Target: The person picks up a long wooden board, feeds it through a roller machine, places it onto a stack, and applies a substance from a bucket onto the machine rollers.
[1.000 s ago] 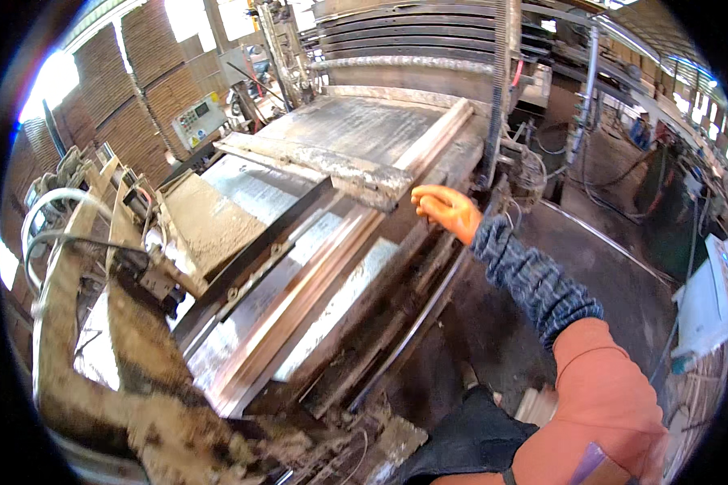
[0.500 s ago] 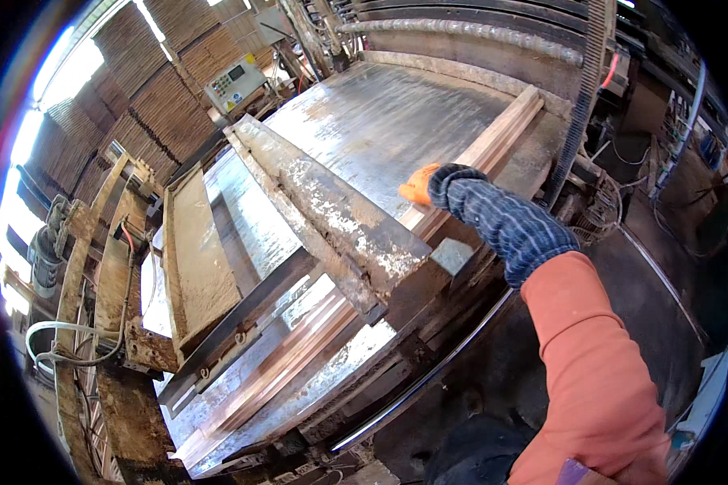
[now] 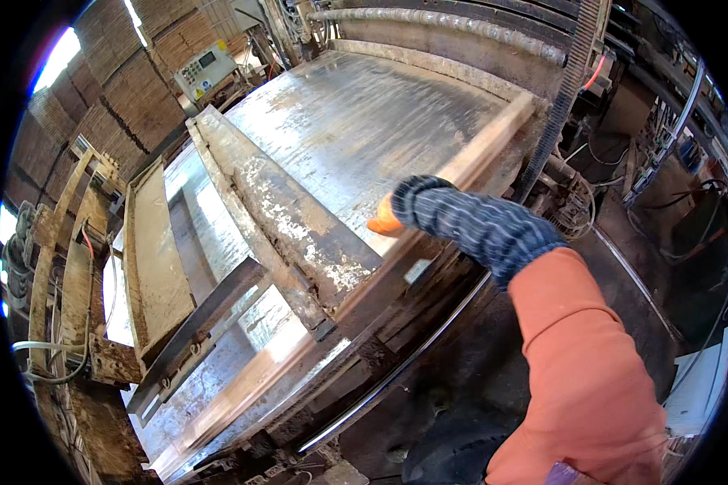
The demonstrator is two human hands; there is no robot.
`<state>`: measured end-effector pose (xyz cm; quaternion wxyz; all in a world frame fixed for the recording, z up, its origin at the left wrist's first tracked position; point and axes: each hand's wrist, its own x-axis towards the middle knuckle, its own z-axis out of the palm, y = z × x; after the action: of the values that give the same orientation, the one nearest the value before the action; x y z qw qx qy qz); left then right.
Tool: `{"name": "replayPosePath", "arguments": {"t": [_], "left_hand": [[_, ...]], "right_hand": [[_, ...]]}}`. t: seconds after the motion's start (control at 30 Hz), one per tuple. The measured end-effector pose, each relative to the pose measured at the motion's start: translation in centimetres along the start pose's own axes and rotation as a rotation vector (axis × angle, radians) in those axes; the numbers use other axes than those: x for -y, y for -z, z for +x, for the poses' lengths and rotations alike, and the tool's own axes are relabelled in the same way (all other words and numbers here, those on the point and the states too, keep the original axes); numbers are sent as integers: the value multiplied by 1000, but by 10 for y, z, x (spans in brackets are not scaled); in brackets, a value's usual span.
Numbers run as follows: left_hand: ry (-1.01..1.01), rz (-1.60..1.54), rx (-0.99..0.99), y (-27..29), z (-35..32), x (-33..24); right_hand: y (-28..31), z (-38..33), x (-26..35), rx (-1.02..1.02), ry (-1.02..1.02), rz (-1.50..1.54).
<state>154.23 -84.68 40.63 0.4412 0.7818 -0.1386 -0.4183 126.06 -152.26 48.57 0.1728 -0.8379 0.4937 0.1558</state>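
Stacked brick walls [image 3: 129, 73], bright daylight openings [image 3: 57, 56] at left, dark grimy floor [image 3: 461, 380].

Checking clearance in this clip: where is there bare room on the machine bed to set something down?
The metal sheet is bare between the roller and the crusted crossbar. The right hand rests at its near edge by the wooden rail. The frame left of the crossbar is crowded.

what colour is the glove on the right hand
Orange palm with a dark blue striped knit cuff, on the right hand; head view.
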Motion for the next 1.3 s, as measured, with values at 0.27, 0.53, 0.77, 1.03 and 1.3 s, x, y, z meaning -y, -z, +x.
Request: {"name": "replayPosePath", "arguments": {"t": [0.27,0.53,0.77,1.03,1.3], "left_hand": [[-392,252,166,-5,23,55],[26,-158,-125,-5,12,31],[67,-357,-345,47,-17,94],[147,-451,-661,123,-98,194],[403,-766,-1065,150,-224,274]], "right_hand": [[-47,-63,-23,-58,128,-45],[-53,-69,-7,-281,146,-174],[-100,-158,129,-955,558,375],[-242,-240,415,60,1095,541],[-297,-301,667,432,1535,361]]}}
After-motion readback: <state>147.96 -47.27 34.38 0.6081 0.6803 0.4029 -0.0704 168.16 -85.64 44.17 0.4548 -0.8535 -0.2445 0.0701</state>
